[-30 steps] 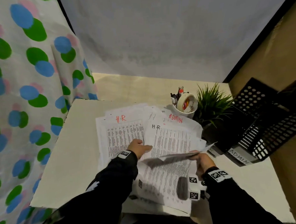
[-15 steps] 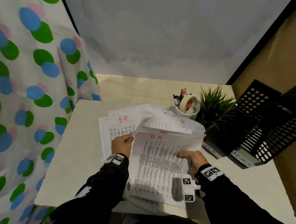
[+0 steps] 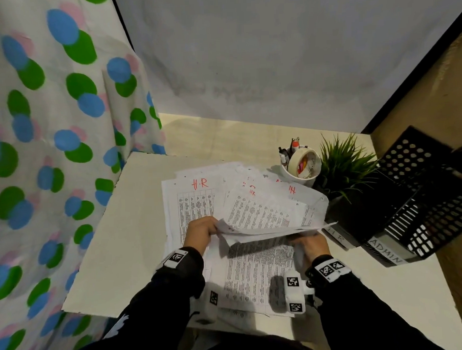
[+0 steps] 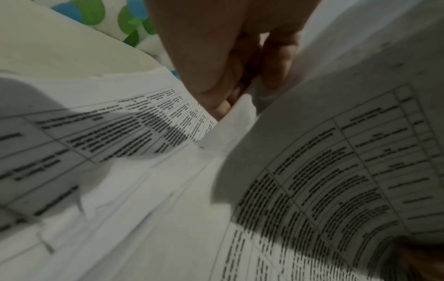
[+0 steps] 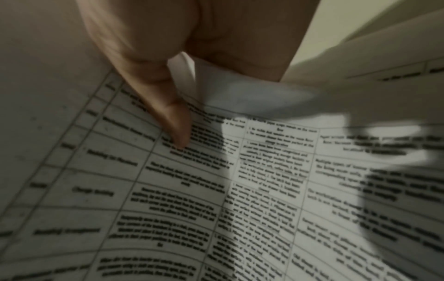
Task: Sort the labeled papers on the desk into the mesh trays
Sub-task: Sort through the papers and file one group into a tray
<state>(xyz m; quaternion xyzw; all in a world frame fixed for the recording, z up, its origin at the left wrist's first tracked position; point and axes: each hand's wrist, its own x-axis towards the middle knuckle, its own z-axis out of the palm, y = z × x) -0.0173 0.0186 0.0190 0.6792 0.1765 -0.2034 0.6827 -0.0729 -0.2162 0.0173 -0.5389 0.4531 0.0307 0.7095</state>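
The left hand (image 3: 199, 231) pinches the near left corner of a lifted bundle of papers (image 3: 264, 216), fingers curled round its edge. The right hand (image 3: 311, 247) holds the bundle's right side, thumb lying on the printed sheet (image 3: 256, 275) beneath, which rests flat on the desk (image 3: 126, 234). Beyond the left hand lies a sheet marked H.R (image 3: 191, 201). Right of the right hand stand black mesh trays (image 3: 424, 207), one labelled ADMIN; a cup of pens (image 3: 301, 165) and a plant (image 3: 344, 163) sit further off.
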